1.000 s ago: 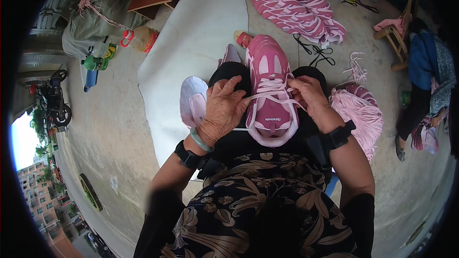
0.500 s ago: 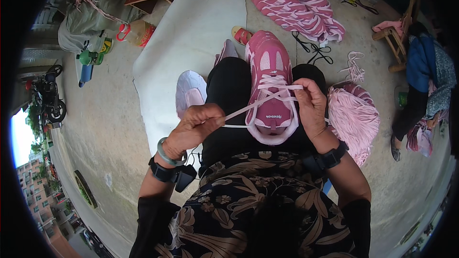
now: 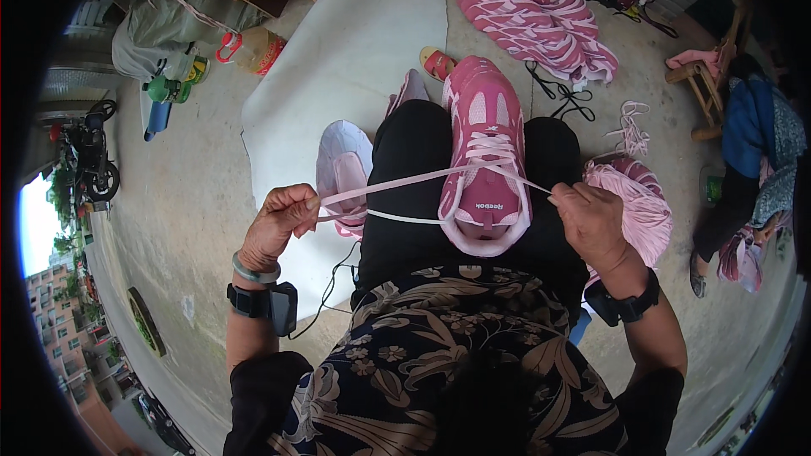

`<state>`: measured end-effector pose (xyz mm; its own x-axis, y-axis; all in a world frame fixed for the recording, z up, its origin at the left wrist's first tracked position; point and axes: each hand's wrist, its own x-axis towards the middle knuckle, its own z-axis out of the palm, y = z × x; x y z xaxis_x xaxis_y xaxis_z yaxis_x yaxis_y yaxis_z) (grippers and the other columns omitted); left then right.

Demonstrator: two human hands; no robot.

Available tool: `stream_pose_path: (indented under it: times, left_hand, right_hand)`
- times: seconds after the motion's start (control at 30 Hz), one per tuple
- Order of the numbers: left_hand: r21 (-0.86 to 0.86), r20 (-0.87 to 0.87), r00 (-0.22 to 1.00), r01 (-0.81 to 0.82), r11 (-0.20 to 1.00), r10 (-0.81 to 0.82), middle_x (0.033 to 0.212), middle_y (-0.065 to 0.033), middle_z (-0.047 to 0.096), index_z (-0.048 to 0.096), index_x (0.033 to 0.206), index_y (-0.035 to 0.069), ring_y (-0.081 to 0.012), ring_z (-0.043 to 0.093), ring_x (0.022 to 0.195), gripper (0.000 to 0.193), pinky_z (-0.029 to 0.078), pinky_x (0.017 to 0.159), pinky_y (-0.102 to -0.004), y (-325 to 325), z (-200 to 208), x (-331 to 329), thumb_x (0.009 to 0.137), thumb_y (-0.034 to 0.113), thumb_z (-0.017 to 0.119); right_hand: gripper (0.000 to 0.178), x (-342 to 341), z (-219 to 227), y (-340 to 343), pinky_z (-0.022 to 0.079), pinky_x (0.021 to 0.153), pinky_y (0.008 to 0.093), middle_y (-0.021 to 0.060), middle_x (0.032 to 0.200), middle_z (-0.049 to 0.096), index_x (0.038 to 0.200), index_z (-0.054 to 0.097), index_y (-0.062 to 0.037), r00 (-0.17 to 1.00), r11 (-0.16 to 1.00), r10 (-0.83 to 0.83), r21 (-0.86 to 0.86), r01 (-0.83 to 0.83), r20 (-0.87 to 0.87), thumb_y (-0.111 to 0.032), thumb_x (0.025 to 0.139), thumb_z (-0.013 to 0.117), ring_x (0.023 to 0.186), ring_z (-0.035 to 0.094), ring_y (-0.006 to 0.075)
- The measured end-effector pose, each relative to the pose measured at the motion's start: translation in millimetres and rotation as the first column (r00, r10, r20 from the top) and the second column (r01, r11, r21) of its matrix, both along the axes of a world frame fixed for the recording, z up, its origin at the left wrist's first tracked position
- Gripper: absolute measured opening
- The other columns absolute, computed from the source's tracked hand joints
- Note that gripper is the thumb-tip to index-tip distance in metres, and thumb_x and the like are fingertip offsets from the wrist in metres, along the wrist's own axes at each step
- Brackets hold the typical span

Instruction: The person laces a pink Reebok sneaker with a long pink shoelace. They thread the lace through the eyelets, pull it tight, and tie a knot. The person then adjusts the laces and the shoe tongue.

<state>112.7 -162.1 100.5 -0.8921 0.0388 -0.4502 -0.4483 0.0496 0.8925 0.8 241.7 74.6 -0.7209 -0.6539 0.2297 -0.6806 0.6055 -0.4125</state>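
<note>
A pink shoe upper (image 3: 483, 165) rests between my knees, its toe pointing away from me and its padded collar toward me. Pale pink shoelace (image 3: 401, 182) runs across its tongue and out to both sides. My left hand (image 3: 277, 224) is closed in a pinch on one length of the lace, left of my knee. On the other side, my right hand (image 3: 589, 221) grips the opposite end beside the collar. Both lengths are stretched taut, crossing near the top eyelets. A white cord (image 3: 405, 216) also runs from the collar toward my left hand.
Loose upper pieces (image 3: 345, 160) lie left of my knee on a white sheet (image 3: 312, 76). A bundle of pink laces (image 3: 638, 211) sits to my right. Farther off are a pile of pink uppers (image 3: 536, 21), a bottle (image 3: 253, 51) and another person (image 3: 756, 143) at right.
My hands have moved apart, the left one outward to the left and the right one to the right and lower. The lace between them has been drawn tight over the shoe.
</note>
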Motion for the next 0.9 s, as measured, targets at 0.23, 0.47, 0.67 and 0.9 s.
stream_pose_path:
  times: [0.23, 0.47, 0.67, 0.9]
  left_hand:
    - [-0.236, -0.032, 0.999, 0.028, 0.971, -0.037, 0.062, 0.0060, 0.047, 0.060, 0.087, 0.004, -0.0035, 0.039, 0.054, 0.006, 0.034, 0.050, -0.0172, -1.4, 13.3, -4.7, 0.084, 0.009, 0.062]
    - [-0.979, -0.205, 0.885, -0.187, 0.083, -0.419, 0.072, -0.0121, 0.061, 0.059, 0.091, 0.007, -0.0293, 0.061, 0.060, 0.008, 0.049, 0.051, -0.0334, -98.9, -4.1, 37.7, 0.083, 0.010, 0.059]
    - [-0.890, -0.206, 0.932, -0.305, -0.340, -0.297, 0.075, -0.0133, 0.061, 0.056, 0.085, 0.011, -0.0353, 0.059, 0.063, 0.009, 0.046, 0.052, -0.0406, -222.7, 8.8, 67.4, 0.087, 0.019, 0.054]
    - [-0.951, -0.226, 0.974, -0.222, 0.215, 0.006, 0.053, -0.0053, 0.049, 0.052, 0.066, 0.005, -0.0200, 0.043, 0.043, 0.033, 0.034, 0.041, -0.0344, -224.5, -31.4, 86.2, 0.090, 0.029, 0.049]
  right_hand:
    - [0.009, -6.4, -0.3, 61.5, 0.046, 0.056, 0.0377, 0.0150, 0.072, 0.057, 0.087, 0.058, -0.0026, 0.993, 0.996, -0.011, -0.090, 0.022, 0.120, -0.005, 0.080, 0.054, 0.064, 0.058, 0.0321]
    - [0.016, -32.1, -18.9, 279.5, 0.048, 0.068, 0.0349, 0.0194, 0.086, 0.060, 0.098, 0.059, -0.0015, 0.929, 0.908, -0.369, 0.225, 0.354, 0.027, -0.009, 0.085, 0.052, 0.078, 0.060, 0.0348]
    - [0.024, -65.1, 22.2, 516.5, 0.045, 0.087, 0.0340, 0.0164, 0.109, 0.060, 0.107, 0.060, -0.0001, 0.764, 0.658, -0.457, 0.405, 0.635, -0.455, -0.010, 0.090, 0.046, 0.106, 0.056, 0.0298]
    - [0.027, -69.3, -62.8, 337.5, 0.033, 0.038, 0.0249, -0.0017, 0.062, 0.045, 0.075, 0.057, -0.0111, 0.299, 0.364, -0.761, -0.002, 0.931, 0.576, -0.033, 0.089, 0.048, 0.047, 0.041, 0.0094]
